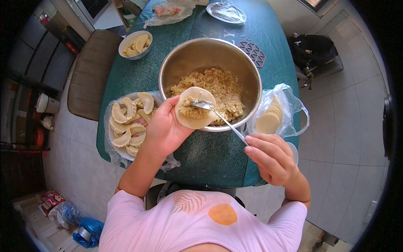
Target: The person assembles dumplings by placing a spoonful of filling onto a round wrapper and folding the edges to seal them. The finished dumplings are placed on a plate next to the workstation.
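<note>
The left hand [166,128] cups a round wrapper [195,108], unfolded, fingers curled beneath. The right hand [270,157] pinches a spoon [218,115], spreading filling. One plate [121,153] holds folded dumplings [130,122]; the bowl [210,54] holds much filling.

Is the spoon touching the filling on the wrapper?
Touching. The head view shows the spoon bowl pressed into the filling on the wrapper held in the left hand.
</note>
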A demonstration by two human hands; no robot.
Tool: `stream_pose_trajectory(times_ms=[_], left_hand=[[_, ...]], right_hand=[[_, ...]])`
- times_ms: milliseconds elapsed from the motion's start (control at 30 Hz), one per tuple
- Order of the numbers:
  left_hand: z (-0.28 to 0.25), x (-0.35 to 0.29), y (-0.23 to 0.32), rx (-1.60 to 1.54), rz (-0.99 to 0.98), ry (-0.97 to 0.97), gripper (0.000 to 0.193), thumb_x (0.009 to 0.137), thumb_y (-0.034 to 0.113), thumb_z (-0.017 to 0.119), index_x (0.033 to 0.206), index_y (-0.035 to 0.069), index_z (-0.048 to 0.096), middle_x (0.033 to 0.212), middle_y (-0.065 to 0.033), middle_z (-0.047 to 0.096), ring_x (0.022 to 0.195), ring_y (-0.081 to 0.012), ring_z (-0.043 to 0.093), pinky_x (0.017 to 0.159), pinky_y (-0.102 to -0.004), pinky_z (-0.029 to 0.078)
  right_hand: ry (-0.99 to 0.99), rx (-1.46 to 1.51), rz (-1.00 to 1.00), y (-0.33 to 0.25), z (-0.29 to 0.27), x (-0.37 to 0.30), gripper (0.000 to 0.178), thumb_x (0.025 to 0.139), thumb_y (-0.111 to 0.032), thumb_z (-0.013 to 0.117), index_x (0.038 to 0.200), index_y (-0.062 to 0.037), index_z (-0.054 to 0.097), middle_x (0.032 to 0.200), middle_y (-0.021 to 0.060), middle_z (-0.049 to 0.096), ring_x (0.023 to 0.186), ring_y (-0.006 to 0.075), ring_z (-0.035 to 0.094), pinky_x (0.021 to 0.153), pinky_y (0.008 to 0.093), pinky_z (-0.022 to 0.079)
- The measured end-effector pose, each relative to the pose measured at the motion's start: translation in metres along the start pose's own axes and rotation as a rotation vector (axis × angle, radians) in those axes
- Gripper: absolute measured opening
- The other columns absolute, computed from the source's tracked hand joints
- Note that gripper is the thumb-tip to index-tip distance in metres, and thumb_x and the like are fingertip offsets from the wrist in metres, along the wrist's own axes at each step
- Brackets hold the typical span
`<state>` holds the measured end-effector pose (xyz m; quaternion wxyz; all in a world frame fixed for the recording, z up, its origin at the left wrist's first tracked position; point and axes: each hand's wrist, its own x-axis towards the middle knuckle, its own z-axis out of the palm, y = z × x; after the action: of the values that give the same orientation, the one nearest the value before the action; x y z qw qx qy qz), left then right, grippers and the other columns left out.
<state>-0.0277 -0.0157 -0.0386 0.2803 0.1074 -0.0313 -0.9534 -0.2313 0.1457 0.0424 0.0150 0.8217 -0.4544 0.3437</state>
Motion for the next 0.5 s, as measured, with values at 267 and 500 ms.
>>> stream_pose_trajectory(times_ms=[267,500], left_hand=[[0.013,-0.010,0.000,0.098,0.094,0.075,0.045,0.090,0.013,0.037,0.130,-0.008,0.036,0.133,-0.0210,0.045,0.125,-0.0313,0.043,0.108,-0.0458,0.030],[0.031,-0.040,-0.019,0.396,-0.038,0.005,0.069,0.061,-0.009,0.051,0.129,-0.007,0.039,0.124,-0.0176,0.052,0.117,-0.0267,0.051,0.103,-0.0381,0.039]], right_hand=[[-0.188,-0.134,0.144,0.026,0.018,-0.011,0.032,0.074,-0.001,0.063,0.105,0.0007,0.059,0.104,0.0141,0.061,0.098,0.0304,0.059,0.083,0.0388,0.048],[-0.048,-0.110,0.475,0.011,0.004,-0.029,0.025,0.078,-0.001,0.060,0.104,-0.0013,0.059,0.100,0.0144,0.060,0.092,0.0304,0.059,0.079,0.0401,0.048]])
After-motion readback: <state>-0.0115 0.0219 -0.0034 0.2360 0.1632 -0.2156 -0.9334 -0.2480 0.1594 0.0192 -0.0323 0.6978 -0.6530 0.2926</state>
